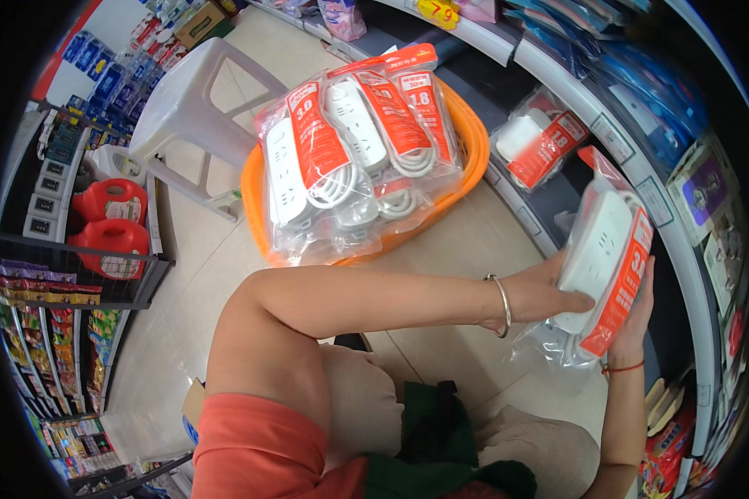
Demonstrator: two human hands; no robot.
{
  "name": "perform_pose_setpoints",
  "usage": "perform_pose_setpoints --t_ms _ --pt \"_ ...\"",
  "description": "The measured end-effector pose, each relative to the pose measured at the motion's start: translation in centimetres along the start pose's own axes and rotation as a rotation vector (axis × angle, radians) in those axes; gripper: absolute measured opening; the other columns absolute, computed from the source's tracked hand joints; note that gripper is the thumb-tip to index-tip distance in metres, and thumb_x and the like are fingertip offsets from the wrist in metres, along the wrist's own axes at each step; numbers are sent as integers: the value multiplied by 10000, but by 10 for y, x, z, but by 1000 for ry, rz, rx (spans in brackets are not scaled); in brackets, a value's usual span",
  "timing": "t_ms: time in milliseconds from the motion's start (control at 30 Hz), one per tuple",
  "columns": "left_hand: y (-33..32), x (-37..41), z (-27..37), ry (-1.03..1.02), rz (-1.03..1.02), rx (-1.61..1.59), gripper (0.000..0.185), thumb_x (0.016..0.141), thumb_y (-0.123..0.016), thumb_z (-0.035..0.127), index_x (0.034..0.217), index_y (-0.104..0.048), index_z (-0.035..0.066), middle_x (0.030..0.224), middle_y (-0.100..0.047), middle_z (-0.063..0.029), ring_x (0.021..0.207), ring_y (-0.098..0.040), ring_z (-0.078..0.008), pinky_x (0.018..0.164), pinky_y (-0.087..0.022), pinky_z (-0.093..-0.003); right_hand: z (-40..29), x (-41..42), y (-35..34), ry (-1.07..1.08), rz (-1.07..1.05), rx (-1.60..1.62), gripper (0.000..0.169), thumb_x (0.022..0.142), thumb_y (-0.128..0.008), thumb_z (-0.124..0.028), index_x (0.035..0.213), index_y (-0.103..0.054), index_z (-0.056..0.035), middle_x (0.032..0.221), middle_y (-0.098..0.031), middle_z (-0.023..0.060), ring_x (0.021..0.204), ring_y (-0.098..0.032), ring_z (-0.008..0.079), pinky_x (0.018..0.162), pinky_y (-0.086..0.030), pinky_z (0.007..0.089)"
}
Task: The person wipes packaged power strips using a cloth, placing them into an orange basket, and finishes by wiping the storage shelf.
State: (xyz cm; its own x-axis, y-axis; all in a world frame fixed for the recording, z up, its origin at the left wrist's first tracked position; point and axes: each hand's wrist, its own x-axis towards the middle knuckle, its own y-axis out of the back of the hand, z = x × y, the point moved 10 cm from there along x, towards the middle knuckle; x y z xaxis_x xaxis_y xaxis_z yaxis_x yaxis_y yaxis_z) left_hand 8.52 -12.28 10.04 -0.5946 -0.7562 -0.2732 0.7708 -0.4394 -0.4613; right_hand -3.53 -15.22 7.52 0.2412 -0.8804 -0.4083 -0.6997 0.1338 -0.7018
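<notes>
A white power strip in a clear plastic bag with a red label (pixel 599 249) is held up between both of my hands at the lower shelf. My left hand (pixel 540 299), with a silver bangle at the wrist, grips its near side, thumb across the strip. Behind the bag's other side is my right hand (pixel 636 318), partly hidden, a red cord bracelet below it. Another bagged power strip (pixel 540 140) lies on the dark lower shelf (pixel 474 100) beyond. Several more bagged power strips (pixel 356 137) are heaped in an orange plastic basket (pixel 474 150) on the floor.
A pale plastic stool (pixel 187 106) stands left of the basket. Curved shelf edges with price tags (pixel 655 199) run along the right. Red detergent jugs (pixel 109 246) and snack packets (pixel 56 349) line the left shelving. My bent knees (pixel 362 399) are below my arms.
</notes>
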Motion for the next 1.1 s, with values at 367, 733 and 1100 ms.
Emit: perform_pose_setpoints --t_ms 367,733,1100 --pt "93 -137 71 -442 533 184 512 885 -622 195 1293 -388 -8 1137 -533 -122 1071 -511 -149 891 -440 -294 84 -22 -137 -232 -470 -554 654 810 -697 -153 1365 -369 -38 1311 -495 89 1184 -502 200 997 -417 360" --pt "180 -220 174 -496 986 1017 548 859 -640 163 1358 -427 88 1359 -392 -176 1233 -431 -273 993 -381 -344 110 79 -294 77 -634 -860 504 877 -636 -323 1214 -496 25 1085 -622 99 981 -605 118 851 -487 276" --pt "225 -230 140 -225 1074 1401 618 886 -566 377 1378 -403 41 1490 -215 -240 1383 -189 -409 1102 -216 -451 153 108 -307 621 -473 -1475 576 785 -667 -477 983 -598 59 951 -622 236 911 -616 371 764 -492 418"
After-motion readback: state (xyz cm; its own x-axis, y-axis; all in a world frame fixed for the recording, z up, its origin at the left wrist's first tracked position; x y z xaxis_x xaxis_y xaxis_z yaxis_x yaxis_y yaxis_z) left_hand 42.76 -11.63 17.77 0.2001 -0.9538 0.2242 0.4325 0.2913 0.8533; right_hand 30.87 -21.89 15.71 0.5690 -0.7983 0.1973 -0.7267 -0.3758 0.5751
